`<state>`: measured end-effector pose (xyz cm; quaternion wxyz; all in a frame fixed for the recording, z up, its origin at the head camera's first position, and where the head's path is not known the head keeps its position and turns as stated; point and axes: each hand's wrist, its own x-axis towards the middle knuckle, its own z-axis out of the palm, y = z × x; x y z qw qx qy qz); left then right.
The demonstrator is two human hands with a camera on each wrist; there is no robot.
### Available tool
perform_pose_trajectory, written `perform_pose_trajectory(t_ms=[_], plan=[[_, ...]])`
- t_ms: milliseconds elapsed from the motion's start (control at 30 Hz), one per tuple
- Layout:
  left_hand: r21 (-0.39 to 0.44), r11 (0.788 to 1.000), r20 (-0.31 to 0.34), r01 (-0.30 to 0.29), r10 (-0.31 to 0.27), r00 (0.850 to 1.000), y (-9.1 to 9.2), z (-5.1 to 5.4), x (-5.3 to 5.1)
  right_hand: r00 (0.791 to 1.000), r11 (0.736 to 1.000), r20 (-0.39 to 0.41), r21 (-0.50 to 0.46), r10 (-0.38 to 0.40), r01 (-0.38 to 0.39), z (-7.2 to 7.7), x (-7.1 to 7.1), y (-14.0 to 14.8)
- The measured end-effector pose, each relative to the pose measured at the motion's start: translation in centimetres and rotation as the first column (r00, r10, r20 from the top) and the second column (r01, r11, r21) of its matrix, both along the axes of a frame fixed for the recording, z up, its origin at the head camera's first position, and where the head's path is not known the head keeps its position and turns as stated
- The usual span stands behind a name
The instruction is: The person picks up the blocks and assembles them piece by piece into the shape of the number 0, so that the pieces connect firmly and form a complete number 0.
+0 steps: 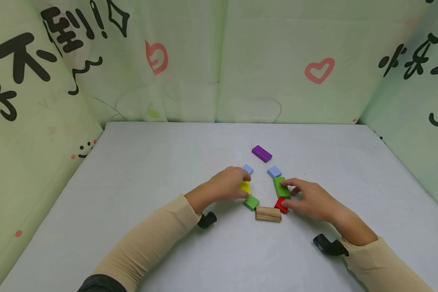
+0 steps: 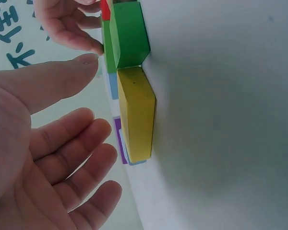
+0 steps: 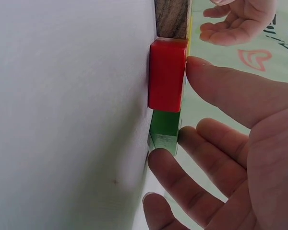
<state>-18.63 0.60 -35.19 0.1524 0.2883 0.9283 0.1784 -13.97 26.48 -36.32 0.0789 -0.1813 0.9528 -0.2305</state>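
Several coloured blocks lie in a ring on the table. My left hand point(image 1: 227, 183) is at the ring's left side, by the yellow block point(image 2: 138, 115), its fingers loosely bent and apart from it in the left wrist view. Beside the yellow block are a small green block point(image 1: 251, 202) and a light blue block point(image 1: 247, 168), partly hidden. On the right, my right hand point(image 1: 311, 198) has its thumb at the red block point(image 3: 167, 75) and fingertips by the longer green block point(image 1: 280, 188). Nothing is gripped there. A wooden block point(image 1: 268, 214) forms the near side.
A second light blue block point(image 1: 274, 172) touches the far end of the longer green block. The purple block point(image 1: 262, 154) lies farthest back, apart from the others. White table point(image 1: 149, 162) surrounds the ring, with printed curtains point(image 1: 255, 61) behind and at both sides.
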Motion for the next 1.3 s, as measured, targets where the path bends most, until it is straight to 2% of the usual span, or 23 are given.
perform_pose_trajectory(t_ms=[233, 600, 1067, 1300], plan=[[0.002, 1.0, 0.005, -0.001, 0.001, 1.0, 0.3, -0.4, 0.4, 1.0, 1.0, 0.005, 0.003, -0.005, 0.005, 0.0, 0.0, -0.1], [0.009, 0.999, -0.005, -0.047, 0.047, 0.999, 0.3, -0.5, 1.1, 1.0, 1.0, 0.004, 0.01, -0.002, 0.002, 0.1, 0.0, -0.1], [-0.002, 0.999, -0.028, -0.054, 0.054, 0.998, 0.2, -1.0, 1.4, 1.0, 1.0, 0.031, 0.011, 0.004, -0.005, 0.4, 0.0, -0.2], [-0.005, 0.998, -0.021, -0.061, 0.061, 0.998, 0.3, -0.9, 1.5, 1.0, 1.0, 0.004, -0.024, -0.014, 0.015, 0.7, -0.3, -0.1]])
